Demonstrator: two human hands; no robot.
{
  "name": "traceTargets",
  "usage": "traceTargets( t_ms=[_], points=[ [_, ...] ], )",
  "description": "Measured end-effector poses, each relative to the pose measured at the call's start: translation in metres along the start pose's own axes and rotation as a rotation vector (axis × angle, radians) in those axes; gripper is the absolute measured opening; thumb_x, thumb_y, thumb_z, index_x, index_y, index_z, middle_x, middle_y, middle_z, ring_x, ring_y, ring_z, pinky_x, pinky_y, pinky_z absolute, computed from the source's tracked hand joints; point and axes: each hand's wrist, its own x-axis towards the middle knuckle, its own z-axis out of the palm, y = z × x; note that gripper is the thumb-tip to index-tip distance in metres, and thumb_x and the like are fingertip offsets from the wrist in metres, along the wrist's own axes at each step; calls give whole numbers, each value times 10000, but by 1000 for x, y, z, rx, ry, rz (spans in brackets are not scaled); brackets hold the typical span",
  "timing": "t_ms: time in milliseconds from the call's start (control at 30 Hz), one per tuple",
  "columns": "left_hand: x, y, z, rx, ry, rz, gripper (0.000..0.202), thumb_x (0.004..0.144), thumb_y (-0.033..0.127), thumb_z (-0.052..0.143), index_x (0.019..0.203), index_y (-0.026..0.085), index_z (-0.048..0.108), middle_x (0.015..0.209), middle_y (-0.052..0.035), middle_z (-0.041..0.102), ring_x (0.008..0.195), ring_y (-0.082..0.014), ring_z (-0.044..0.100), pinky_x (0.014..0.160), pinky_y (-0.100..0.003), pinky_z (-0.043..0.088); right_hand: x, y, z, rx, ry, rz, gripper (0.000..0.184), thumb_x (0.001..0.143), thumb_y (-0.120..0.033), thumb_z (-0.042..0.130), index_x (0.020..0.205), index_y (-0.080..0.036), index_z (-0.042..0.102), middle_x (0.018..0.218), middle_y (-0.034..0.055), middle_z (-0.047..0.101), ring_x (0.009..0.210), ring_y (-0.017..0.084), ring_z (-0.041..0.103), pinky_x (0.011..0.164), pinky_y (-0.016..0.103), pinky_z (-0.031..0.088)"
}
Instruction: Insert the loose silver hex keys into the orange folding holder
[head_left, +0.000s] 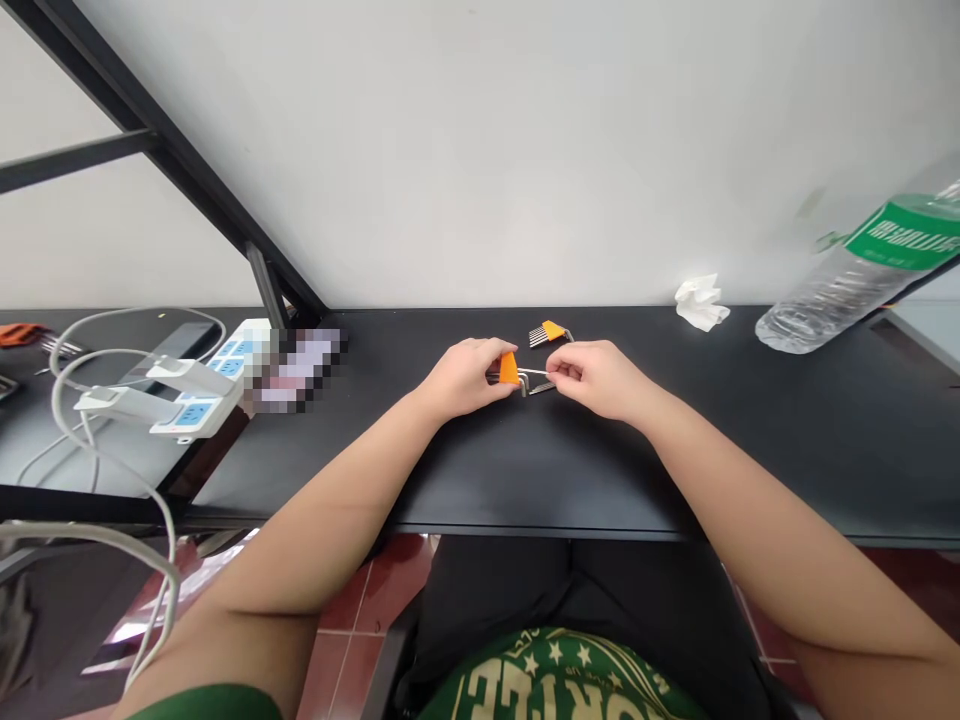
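Observation:
My left hand [470, 377] grips an orange hex key holder [509, 368] between thumb and fingers, over the middle of the black table. Bent metal ends of hex keys stick out of its right side. Just to the right, my right hand [592, 375] is closed on a thin silver hex key [534, 372], whose other end reaches the holder. Whether that end sits inside the holder I cannot tell. Loose hex keys [541, 387] lie on the table under my right fingers, partly hidden. Behind my hands rests a second orange holder [553, 330] with several hex keys in it.
A clear plastic bottle [825, 290] with a green label leans at the right. Near the wall lies a crumpled tissue [701, 302]. A white power strip [214, 385] with chargers and cables stands left, beside a blurred flat object [300, 370] and a black metal frame [195, 180].

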Motion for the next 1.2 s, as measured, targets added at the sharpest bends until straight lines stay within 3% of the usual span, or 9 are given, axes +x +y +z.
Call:
traceTargets(
  t_ms=[200, 467, 700, 800, 967, 1100, 1200],
  points=[
    [0, 0, 4, 107, 10, 79, 470, 824, 323, 753, 1268, 192, 667, 1060, -78, 765, 932, -245, 728, 902, -386, 583, -1, -3, -4, 145, -9, 118, 108, 878, -243, 620, 821, -206, 703, 688, -18, 654, 597, 133, 563, 611, 278, 431],
    [1, 1, 2, 29, -23, 60, 470, 814, 326, 761, 1256, 195, 667, 1067, -57, 767, 891, -217, 739, 921, -376, 581, -3, -8, -6, 272, -31, 158, 120, 907, -267, 630, 881, -208, 732, 624, -17, 645, 542, 132, 573, 561, 274, 463],
    [1, 9, 8, 55, 25, 167, 401, 829, 333, 760, 1198, 197, 681, 977, -53, 761, 892, -226, 724, 909, -382, 563, 5, -5, 13, 612, -120, 347, 113, 906, -273, 708, 853, -176, 684, 560, 0, 646, 468, 120, 575, 488, 234, 479],
    [2, 11, 11, 104, 18, 196, 369, 845, 336, 744, 1176, 183, 686, 939, -58, 755, 868, -233, 719, 886, -384, 559, 8, -6, 20, 544, -137, 390, 188, 935, -316, 702, 819, -181, 644, 578, 7, 660, 444, 118, 584, 453, 222, 471],
    [2, 5, 9, 108, 26, 125, 428, 833, 337, 753, 1221, 178, 671, 1041, -81, 770, 930, -253, 731, 889, -386, 564, 7, -10, 18, 407, -165, 431, 376, 1012, -417, 604, 716, -188, 580, 569, -2, 632, 414, 98, 563, 400, 201, 431],
    [2, 4, 10, 139, 18, 140, 432, 845, 361, 745, 1227, 172, 672, 1022, -89, 765, 930, -266, 729, 898, -405, 557, 7, -8, 21, 452, -229, 433, 422, 1024, -456, 588, 701, -185, 583, 549, -8, 605, 394, 85, 540, 390, 194, 420],
    [3, 7, 12, 174, 53, 167, 367, 874, 358, 708, 1188, 172, 676, 968, -86, 754, 882, -252, 714, 872, -397, 546, 8, -7, 27, 559, -191, 487, 458, 1001, -550, 606, 718, -190, 598, 539, -12, 587, 341, 79, 469, 317, 207, 326]
  ],
)
